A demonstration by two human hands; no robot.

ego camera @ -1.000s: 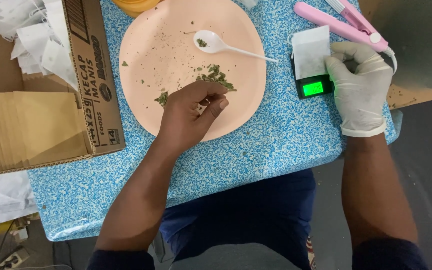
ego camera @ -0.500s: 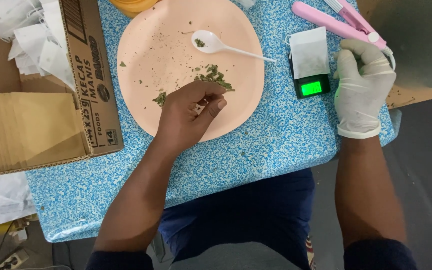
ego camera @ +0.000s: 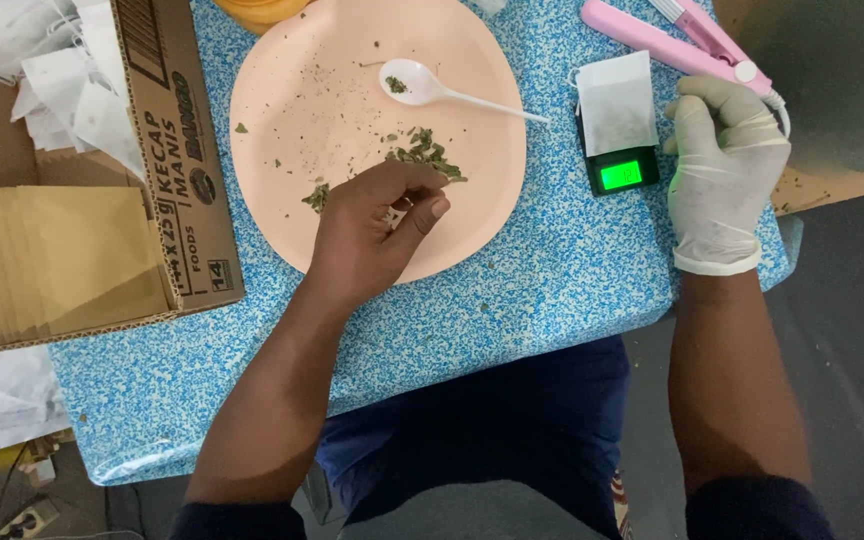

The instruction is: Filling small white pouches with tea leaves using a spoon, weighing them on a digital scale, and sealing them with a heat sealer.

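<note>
— So, the left hand (ego camera: 372, 225) is pinched shut over the dried green leaves (ego camera: 427, 155) on the pink plate (ego camera: 282, 80)?

— Yes. I'd take small pinches, adding slowly to the white sachet (ego camera: 616, 102) on the scale (ego camera: 620, 172).

— And the gloved right hand (ego camera: 722, 170)?

— Loosely curled beside the scale, gripping nothing; it could steady the sachet.

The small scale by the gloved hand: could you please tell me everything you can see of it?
The scale is a small black pocket model lying flat on the blue speckled table, right of the pink plate. Its lit green display faces the person. A white paper sachet lies on its platform and hides most of it. The gloved right hand rests just right of it; whether they touch cannot be told.
</note>
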